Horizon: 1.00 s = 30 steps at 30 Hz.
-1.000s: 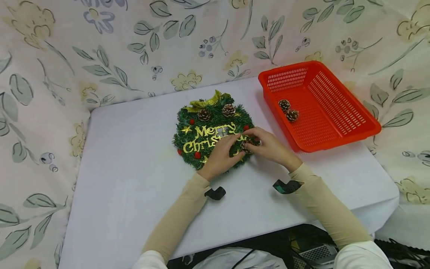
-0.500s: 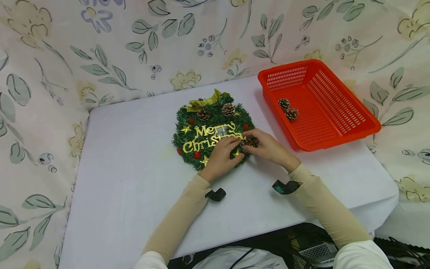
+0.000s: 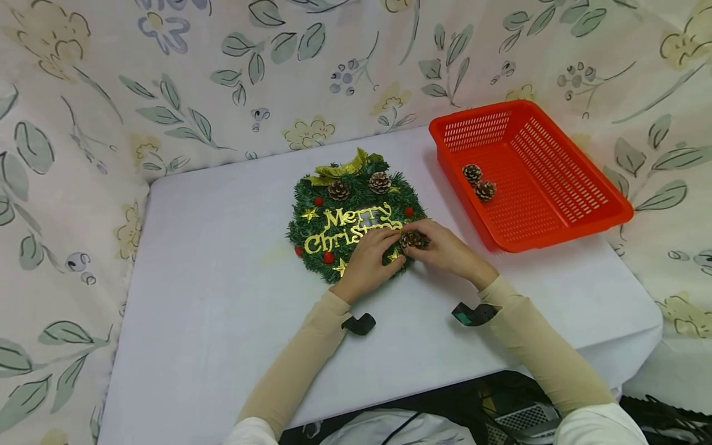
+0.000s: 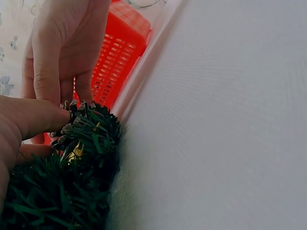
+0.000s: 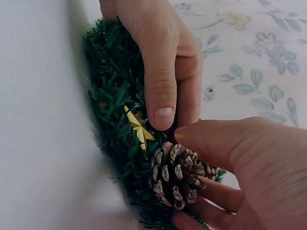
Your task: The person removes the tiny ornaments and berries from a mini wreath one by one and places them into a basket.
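Desk (image 3: 211, 321): carries wreath and red basket (image 3: 556, 210).
Wreath (image 3: 334, 247): flat, mid-desk; left hand (image 3: 367, 262) rests on its near-right edge, fingers pressing.
Pine cone (image 3: 413, 239): on wreath's right rim, pinched by right hand (image 3: 445, 250).

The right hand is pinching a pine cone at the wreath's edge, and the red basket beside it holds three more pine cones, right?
Not quite: the red plastic basket holds two brown pine cones, not three, as the head view shows. The right hand does pinch a brown pine cone at the green wreath.
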Motion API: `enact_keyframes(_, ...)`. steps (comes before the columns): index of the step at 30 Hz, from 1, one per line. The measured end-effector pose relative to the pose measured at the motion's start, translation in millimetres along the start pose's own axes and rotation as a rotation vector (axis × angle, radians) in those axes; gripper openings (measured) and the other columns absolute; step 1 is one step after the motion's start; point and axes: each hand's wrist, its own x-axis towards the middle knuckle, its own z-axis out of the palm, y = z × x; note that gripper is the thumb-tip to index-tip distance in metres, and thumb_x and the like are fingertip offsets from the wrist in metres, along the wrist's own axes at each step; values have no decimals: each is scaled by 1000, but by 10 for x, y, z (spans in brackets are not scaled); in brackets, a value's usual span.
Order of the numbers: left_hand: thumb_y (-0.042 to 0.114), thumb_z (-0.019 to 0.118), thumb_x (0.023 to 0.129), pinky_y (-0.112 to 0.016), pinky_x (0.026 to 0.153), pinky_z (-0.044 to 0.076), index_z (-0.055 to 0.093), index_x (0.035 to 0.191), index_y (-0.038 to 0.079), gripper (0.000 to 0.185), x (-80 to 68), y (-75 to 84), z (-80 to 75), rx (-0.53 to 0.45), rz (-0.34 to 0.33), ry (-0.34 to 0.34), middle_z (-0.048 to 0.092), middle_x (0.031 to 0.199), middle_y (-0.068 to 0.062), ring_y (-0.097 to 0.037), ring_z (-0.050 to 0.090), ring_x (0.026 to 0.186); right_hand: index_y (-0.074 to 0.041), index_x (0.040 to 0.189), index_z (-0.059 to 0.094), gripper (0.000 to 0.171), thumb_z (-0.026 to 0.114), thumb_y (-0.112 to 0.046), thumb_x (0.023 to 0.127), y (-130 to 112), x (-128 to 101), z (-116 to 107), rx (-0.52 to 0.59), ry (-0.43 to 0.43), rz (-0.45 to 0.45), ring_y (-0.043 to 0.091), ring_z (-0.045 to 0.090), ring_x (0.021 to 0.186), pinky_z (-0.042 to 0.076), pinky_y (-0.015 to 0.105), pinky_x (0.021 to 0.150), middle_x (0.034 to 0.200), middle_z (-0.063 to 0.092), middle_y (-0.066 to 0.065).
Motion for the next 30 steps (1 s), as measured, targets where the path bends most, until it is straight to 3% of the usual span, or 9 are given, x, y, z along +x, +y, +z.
enact_keyframes(13,32,66,99,-43,122,29,58,142,5,51,-2,2,2,16,-16,-30,56,147,-7,-25,45,141,-3,132,63,45,76,-11,90,41,4,44,-63,1,-68,34,54,124,40,54,109,131,63,16)
enact_keyframes(30,32,66,99,-44,124,27,57,143,6,51,-8,-7,-6,14,-40,-49,55,148,-6,-25,43,144,-8,132,65,43,76,-15,91,90,-2,79,-81,46,-39,32,54,122,45,53,103,130,63,14)
